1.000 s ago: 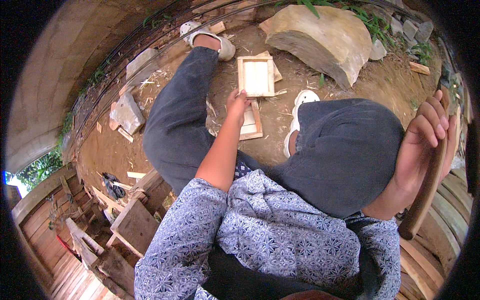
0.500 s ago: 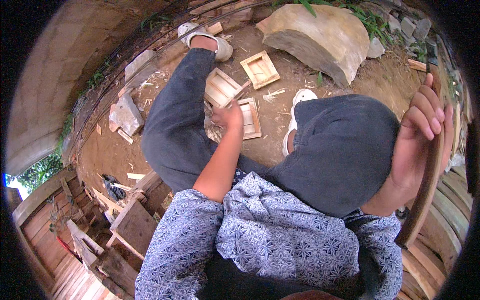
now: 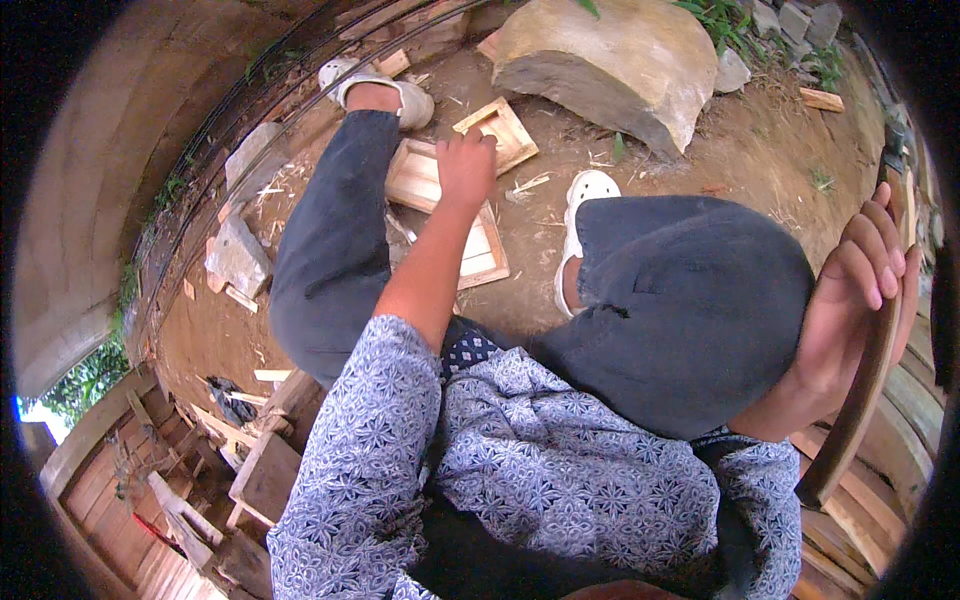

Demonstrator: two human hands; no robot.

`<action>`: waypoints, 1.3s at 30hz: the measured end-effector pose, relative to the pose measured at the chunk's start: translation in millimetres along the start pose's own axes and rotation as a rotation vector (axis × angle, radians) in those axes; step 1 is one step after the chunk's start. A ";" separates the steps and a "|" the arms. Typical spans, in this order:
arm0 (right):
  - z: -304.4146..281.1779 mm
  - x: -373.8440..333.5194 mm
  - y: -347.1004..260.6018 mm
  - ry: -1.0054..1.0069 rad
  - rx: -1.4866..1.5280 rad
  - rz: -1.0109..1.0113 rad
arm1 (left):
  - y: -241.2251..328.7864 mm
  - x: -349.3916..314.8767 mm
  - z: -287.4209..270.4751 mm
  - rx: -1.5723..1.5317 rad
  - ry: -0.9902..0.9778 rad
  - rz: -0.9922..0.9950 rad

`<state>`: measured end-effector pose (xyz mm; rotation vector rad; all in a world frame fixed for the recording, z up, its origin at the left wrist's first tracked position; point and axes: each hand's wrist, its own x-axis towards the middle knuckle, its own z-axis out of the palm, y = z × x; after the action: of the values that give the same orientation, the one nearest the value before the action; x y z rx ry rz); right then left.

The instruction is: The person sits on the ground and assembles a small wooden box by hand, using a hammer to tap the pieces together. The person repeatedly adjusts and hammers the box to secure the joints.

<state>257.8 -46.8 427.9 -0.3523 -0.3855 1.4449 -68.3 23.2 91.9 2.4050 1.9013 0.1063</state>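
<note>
My left hand (image 3: 466,168) reaches down over several small wooden frames with inset panels lying on the dirt between my feet. Its fingers are curled at the near-left edge of the farthest frame (image 3: 515,137), and what is inside them is hidden. Partly under the wrist lies a second frame (image 3: 412,175), and nearer to me a third frame (image 3: 485,258) is half covered by my forearm. Out at the right, beside my knee, my right hand (image 3: 860,265) is wrapped round the long curved wooden handle of a tool (image 3: 850,420). Its dark far end is blurred near the picture's rim.
A large pale boulder (image 3: 610,70) sits beyond the frames. Smaller stones (image 3: 240,250), wood shavings and offcuts lie at the left. Rough wooden pieces (image 3: 270,475) stand at the lower left, and planks (image 3: 850,525) are stacked at the lower right.
My left hand has moved away from me, from the nearer frames to the edge of the farthest one. My right hand keeps its hold on the handle. The whole view has shifted slightly.
</note>
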 end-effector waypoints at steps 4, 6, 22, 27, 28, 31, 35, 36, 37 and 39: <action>-10.0 -1.0 -12.9 0.010 0.068 0.011 | -14.4 42.6 15.5 0.247 -0.222 0.149; -10.3 -4.6 -16.9 0.060 0.046 -0.001 | -15.1 47.4 27.6 0.246 -0.265 0.164; -24.7 -8.5 -28.5 0.054 -0.062 -0.083 | 39.7 73.4 -39.4 -0.734 0.036 0.016; -23.2 -9.6 -23.0 0.080 -0.017 -0.119 | 88.7 126.4 -79.1 -0.795 0.157 0.165; -23.8 -9.9 -23.4 0.086 -0.010 -0.123 | 91.9 140.2 -72.6 -0.759 0.208 0.225; -23.0 -10.1 -22.5 0.094 0.011 -0.126 | 95.9 173.4 -56.8 -0.583 0.293 0.356; -22.6 -12.3 -29.8 0.106 -0.003 -0.146 | 113.9 190.5 -62.4 -0.371 0.254 0.416; -24.1 -11.4 -30.6 0.106 -0.004 -0.139 | 113.0 190.2 -60.8 -0.352 0.254 0.413; -25.1 -10.1 -31.5 0.108 -0.005 -0.133 | 112.7 190.1 -59.2 -0.354 0.310 0.425; -28.7 -6.2 -31.2 0.108 -0.002 -0.104 | 105.8 186.2 -52.7 -0.350 0.420 0.434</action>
<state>298.0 -56.0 416.4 -0.4044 -0.3129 1.3185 71.7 180.8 156.5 2.6277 1.2829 0.9463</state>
